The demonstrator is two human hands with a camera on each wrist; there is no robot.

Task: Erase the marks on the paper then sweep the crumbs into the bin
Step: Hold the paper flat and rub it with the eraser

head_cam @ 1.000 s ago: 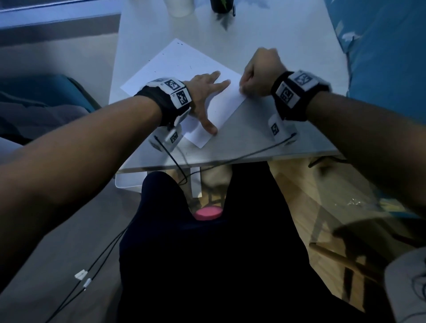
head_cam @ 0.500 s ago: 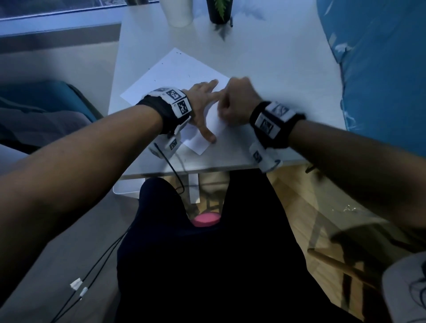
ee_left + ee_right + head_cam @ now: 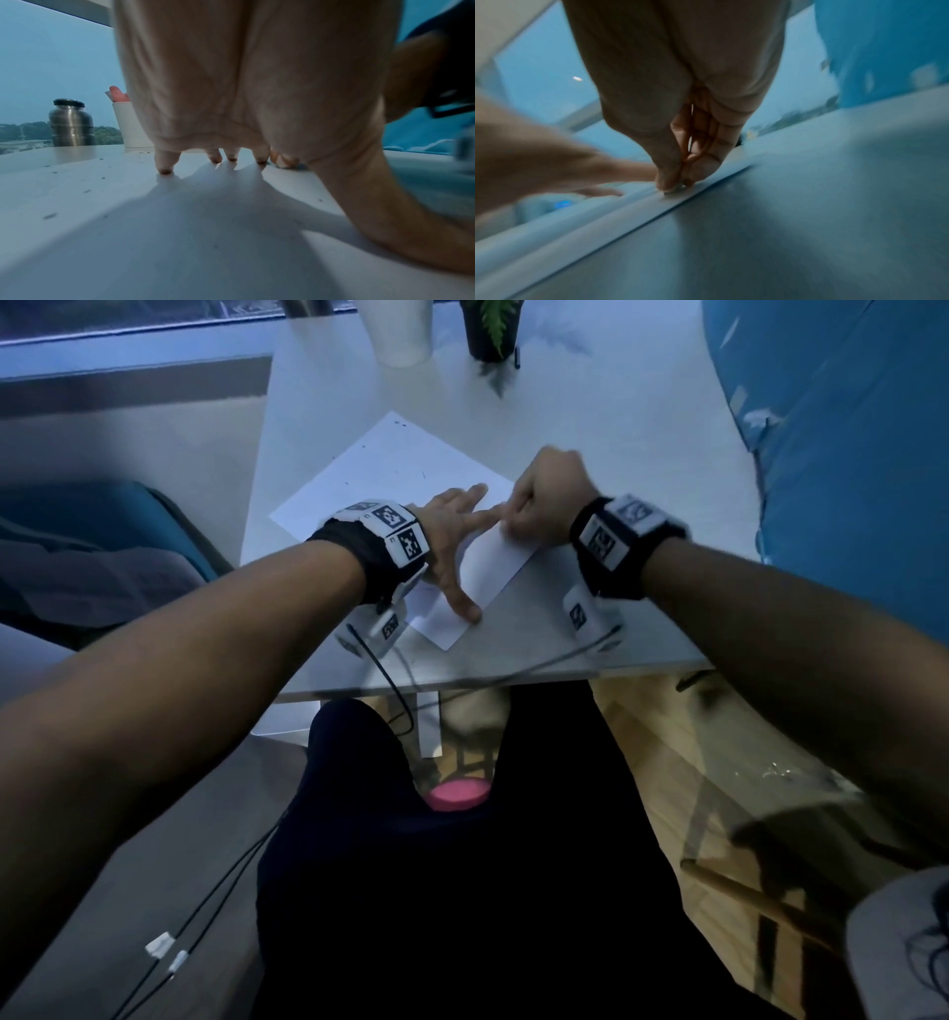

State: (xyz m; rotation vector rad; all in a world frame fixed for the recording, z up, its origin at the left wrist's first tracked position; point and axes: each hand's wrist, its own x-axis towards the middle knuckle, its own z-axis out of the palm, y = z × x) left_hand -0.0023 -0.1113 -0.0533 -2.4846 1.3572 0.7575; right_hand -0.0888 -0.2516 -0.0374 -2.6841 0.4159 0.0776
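A white sheet of paper (image 3: 390,474) lies at an angle on the white table (image 3: 590,418). Dark eraser crumbs (image 3: 50,215) are scattered over the paper (image 3: 180,233), with a few near its far corner (image 3: 398,423). My left hand (image 3: 454,541) presses flat on the sheet, fingers spread and fingertips (image 3: 165,169) down. My right hand (image 3: 544,498) is curled at the paper's right edge, beside the left index finger. In the right wrist view its thumb and fingers (image 3: 677,182) pinch a small pale eraser against the paper's edge (image 3: 628,209); the eraser is mostly hidden.
A white cup (image 3: 398,328) and a black plant pot (image 3: 490,331) stand at the table's far edge, with a steel bottle (image 3: 70,123) further left. A blue cushion (image 3: 847,454) borders the right side. A pink round object (image 3: 458,794) sits below the table by my knees.
My right hand slid left onto the paper beside the left fingers, then back right to the sheet's edge. The left hand stayed pressed on the paper.
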